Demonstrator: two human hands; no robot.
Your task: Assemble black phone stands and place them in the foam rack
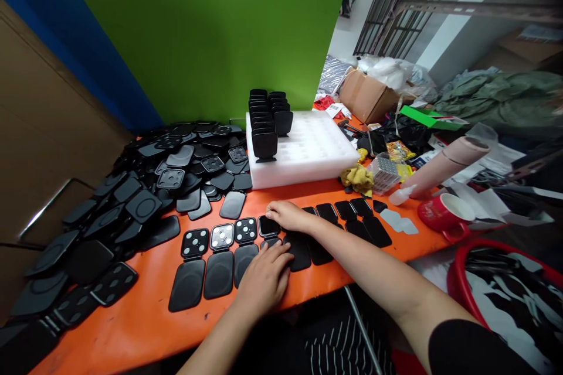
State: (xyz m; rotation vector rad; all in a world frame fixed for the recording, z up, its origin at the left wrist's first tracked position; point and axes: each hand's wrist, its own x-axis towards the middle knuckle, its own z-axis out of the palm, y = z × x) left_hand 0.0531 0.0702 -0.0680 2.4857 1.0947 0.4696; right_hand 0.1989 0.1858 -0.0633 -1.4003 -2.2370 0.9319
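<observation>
A row of black hinged folding panels (pixel 186 282) lies opened out along the front of the orange table. My left hand (pixel 266 272) rests flat with fingers stretched over the lower half of one panel, covering most of it. At the top edge of that same piece's smaller upper plate (pixel 268 226), my right hand (pixel 285 215) has its fingers curled together; whatever they pinch is hidden. Left of my hands, several upper plates show pale round dots (pixel 222 237). To the right, the upper plates (pixel 326 212) look plain black, partly behind my right forearm.
A large heap of black panels (pixel 145 205) covers the table's left side. Behind stands a white foam block (pixel 303 152) with upright black pieces (pixel 264 143). At right are a yellow cloth (pixel 357 179), a pink bottle (pixel 448 167), a red mug (pixel 440 215) and a red bin (pixel 461 269).
</observation>
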